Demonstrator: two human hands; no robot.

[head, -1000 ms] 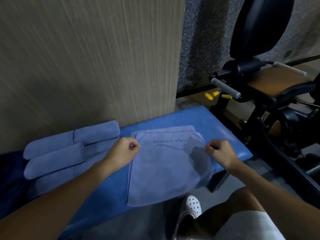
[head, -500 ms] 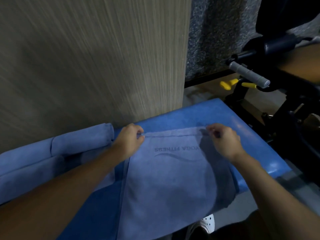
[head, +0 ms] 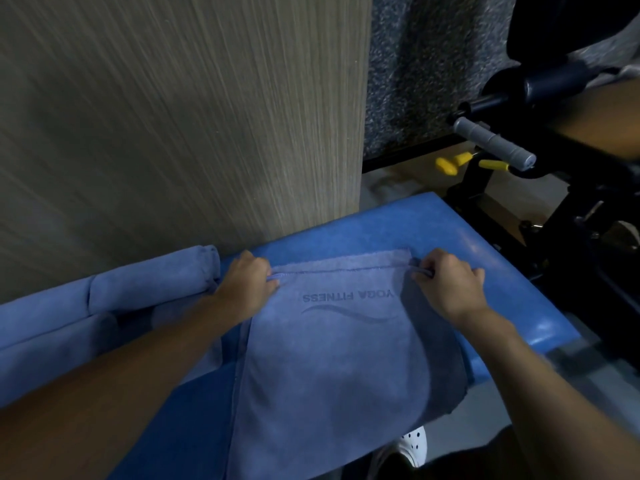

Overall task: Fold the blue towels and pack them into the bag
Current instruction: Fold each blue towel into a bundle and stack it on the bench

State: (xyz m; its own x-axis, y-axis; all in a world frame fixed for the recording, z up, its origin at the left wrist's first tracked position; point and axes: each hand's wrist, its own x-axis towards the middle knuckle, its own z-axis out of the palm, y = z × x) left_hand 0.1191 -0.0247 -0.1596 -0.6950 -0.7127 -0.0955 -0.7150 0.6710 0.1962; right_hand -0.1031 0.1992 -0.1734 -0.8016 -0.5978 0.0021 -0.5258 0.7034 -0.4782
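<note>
Left hand (head: 247, 285), right hand (head: 450, 285) pinch towel (head: 332, 358) far corners. Risk: near half overhangs bench (head: 467, 237) front edge, weight may skew fold.

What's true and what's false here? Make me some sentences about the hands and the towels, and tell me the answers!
1. The left hand and the right hand each pinch a far corner of the flat towel. True.
2. The flat towel has YOGA FITNESS printed on it. True.
3. The rolled towels lie to the right of the flat towel. False: they lie to its left, by the wall.
4. The bench under the towels is red. False: it is blue.
5. A white shoe peeks out below the flat towel. True.
</note>
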